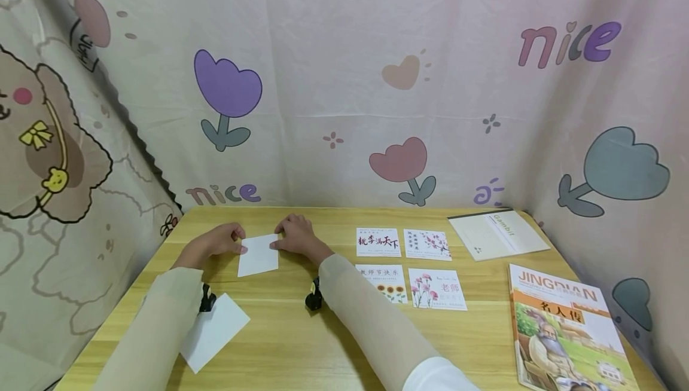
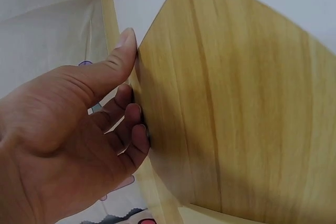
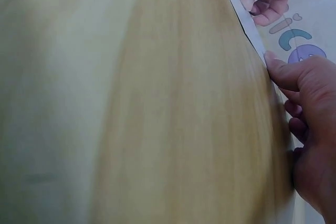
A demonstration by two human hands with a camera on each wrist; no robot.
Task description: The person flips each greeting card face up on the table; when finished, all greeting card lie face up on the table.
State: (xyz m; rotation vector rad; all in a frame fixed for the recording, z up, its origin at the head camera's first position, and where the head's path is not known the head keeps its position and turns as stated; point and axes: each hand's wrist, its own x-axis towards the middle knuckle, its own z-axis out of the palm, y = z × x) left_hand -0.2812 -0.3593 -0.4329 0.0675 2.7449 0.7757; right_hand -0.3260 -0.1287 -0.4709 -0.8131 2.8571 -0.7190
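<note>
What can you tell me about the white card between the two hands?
The white card is a small plain rectangle that looks like paper, blank on the side that shows. It lies flat on the wooden table, near the far edge and a little askew. The left hand touches its left edge with the thumb, and the right hand touches its right top corner. Nothing lies on it.

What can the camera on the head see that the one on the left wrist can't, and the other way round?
Only the head view shows the four greeting cards, the picture book, the notebook, a second white sheet by the left sleeve, and the flowered curtain. Only the left wrist view shows, up close, the left thumb pressed at the paper's edge with the fingers curled below. Both show the left hand, the white paper it touches, the right hand and the wooden table.
</note>
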